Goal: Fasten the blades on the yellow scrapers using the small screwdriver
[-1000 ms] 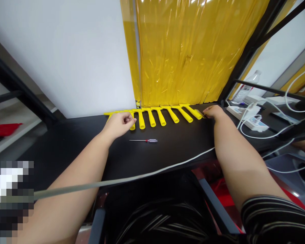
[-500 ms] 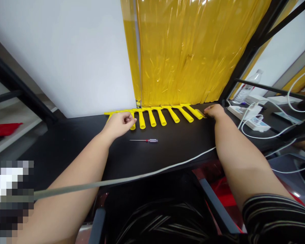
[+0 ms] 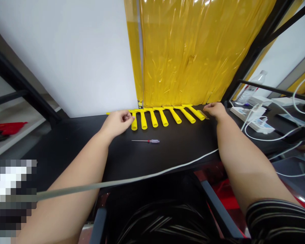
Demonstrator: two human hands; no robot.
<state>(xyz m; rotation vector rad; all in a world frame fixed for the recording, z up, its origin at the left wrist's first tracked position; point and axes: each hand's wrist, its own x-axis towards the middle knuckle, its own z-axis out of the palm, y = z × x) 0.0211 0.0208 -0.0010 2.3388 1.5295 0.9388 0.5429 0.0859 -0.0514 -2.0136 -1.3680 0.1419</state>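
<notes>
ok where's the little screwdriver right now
The screwdriver lies flat on the black table in the head view, just in front of the row of yellow tubes, nearer the left hand than the right hand, untouched by either.

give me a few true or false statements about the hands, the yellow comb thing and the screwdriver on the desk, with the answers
1. The left hand is at the left end of the yellow plastic comb-shaped part with tube prongs. True.
2. The right hand holds the thin screwdriver with a clear handle. False: the screwdriver lies alone on the black desk, and the right hand is at the comb part's right end.
3. A white cable runs along the desk's near edge. True.
4. The yellow part lies at the near edge of the desk. False: it lies at the far edge, under the yellow plastic curtain.
5. A clear plastic bottle stands on the left. False: it stands far right.
</notes>
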